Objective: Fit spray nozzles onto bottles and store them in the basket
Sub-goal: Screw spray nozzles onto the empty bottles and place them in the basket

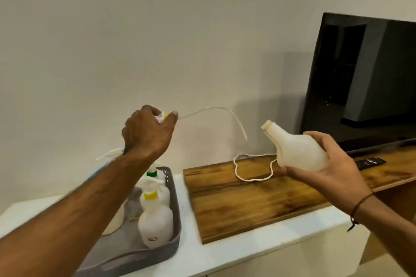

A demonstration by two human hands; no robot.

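Left hand (pixel 148 132) fingers clamp yellow-collared white spray nozzle (pixel 162 117); its thin clear tube (pixel 225 110) looks floppy. Right hand (pixel 324 159) fingers wrap light, empty-looking white plastic bottle (pixel 297 148) by its belly.

A matt white plastic bottle (pixel 299 153) and clear flexible dip tube (pixel 225 111) are seen; the board (pixel 258 198) is varnished wood, the basket (pixel 174 216) grey plastic, the television screen (pixel 364 78) glossy.

Plain pale wall (pixel 135 29), dark television (pixel 360 74), white cabinet (pixel 247 252)
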